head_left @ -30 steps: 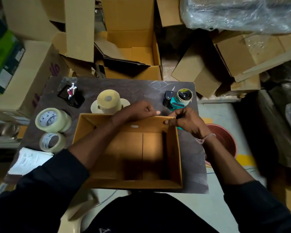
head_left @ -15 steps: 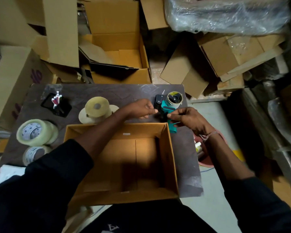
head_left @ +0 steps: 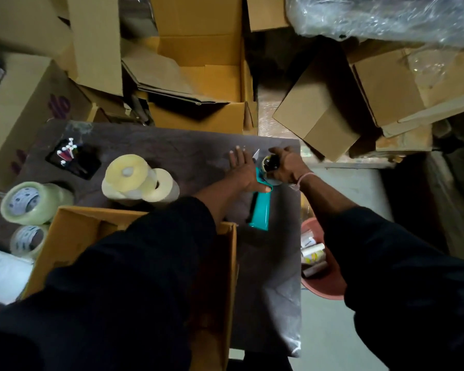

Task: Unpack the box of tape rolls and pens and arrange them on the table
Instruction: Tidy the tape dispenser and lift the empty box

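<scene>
Teal plastic catches the eye first: the tape dispenser (head_left: 260, 210) lies on the dark tabletop (head_left: 188, 145), its handle pointing back toward the person, just beside the right wall of the cardboard box (head_left: 73, 236). The right hand (head_left: 285, 167) has its grip closed over the roll mounted at the dispenser's head, fingers wrapped round the top. The left hand (head_left: 245, 171) is laid flat and open, palm down, on the tabletop and over the dispenser's neck, steadying rather than clasping.

By my read, we are in the arranging step, not the lifting-out: the dispenser is being settled at the far right corner, and the box looks to have little left in it, though the sleeve hides most of the inside.

Already set out on the left are the yellow tape rolls (head_left: 134, 180), stacked together, and two clear tape rolls (head_left: 30, 202) near the left edge. The pens (head_left: 69, 152) sit in a black tray toward the far left corner, well apart from both hands.

The next move calls for care near the dispenser's cutter, a pale blade showing between the hands. Then both hands release and the box wants one last check.
</scene>
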`<act>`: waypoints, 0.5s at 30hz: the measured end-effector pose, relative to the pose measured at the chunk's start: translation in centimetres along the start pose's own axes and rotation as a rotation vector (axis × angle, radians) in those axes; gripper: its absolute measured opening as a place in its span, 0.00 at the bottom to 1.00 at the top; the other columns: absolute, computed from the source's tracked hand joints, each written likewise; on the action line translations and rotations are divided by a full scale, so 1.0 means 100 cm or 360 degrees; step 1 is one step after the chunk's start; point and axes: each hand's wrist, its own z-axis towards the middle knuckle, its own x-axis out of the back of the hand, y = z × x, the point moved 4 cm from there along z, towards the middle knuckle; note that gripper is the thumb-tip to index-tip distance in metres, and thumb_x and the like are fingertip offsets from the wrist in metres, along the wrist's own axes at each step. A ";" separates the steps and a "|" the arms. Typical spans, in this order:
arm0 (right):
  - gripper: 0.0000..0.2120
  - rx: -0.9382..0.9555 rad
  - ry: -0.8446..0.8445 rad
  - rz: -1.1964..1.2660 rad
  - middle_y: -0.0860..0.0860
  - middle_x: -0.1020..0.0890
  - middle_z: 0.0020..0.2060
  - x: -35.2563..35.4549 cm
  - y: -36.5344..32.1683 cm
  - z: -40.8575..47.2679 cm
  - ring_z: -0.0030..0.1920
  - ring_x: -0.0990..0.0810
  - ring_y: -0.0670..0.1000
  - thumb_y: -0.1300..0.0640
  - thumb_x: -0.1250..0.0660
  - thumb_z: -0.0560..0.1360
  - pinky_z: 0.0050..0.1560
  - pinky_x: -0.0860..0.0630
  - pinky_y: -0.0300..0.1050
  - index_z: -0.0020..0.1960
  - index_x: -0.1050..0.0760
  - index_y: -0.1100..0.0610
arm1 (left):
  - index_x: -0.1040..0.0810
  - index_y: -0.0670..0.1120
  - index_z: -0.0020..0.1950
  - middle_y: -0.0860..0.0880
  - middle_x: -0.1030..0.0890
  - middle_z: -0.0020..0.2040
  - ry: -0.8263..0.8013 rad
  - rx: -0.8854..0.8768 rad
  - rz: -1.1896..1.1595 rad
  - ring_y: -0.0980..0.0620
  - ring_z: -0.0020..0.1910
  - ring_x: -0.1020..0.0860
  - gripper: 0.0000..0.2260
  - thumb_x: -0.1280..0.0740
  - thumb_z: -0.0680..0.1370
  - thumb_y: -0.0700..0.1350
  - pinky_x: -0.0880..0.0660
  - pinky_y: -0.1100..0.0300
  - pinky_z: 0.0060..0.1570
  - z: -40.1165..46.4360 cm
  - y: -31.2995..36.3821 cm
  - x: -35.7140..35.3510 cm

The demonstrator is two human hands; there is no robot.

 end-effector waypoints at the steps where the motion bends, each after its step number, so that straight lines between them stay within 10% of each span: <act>1: 0.40 0.0032 -0.0045 -0.0050 0.59 0.27 0.68 -0.003 0.001 0.005 0.69 0.28 0.58 0.52 0.21 0.67 0.70 0.31 0.47 0.75 0.34 0.54 | 0.69 0.40 0.80 0.37 0.70 0.79 0.0014 0.0032 -0.0065 0.34 0.78 0.68 0.62 0.25 0.70 0.64 0.59 0.37 0.77 0.004 0.001 -0.006; 9: 0.38 0.0112 -0.0054 -0.0167 0.61 0.26 0.61 -0.004 0.002 0.018 0.58 0.22 0.62 0.54 0.19 0.62 0.57 0.23 0.49 0.69 0.30 0.52 | 0.71 0.36 0.78 0.34 0.73 0.77 -0.0070 0.0203 -0.0158 0.30 0.75 0.73 0.71 0.28 0.61 0.75 0.56 0.27 0.74 0.029 0.002 -0.021; 15: 0.35 0.0181 -0.0025 -0.0174 0.61 0.23 0.58 0.005 0.003 0.018 0.56 0.20 0.61 0.56 0.19 0.61 0.55 0.20 0.49 0.66 0.26 0.53 | 0.73 0.40 0.78 0.39 0.76 0.76 -0.0036 0.0429 -0.0297 0.29 0.75 0.73 0.67 0.22 0.67 0.63 0.54 0.27 0.72 0.021 0.022 -0.019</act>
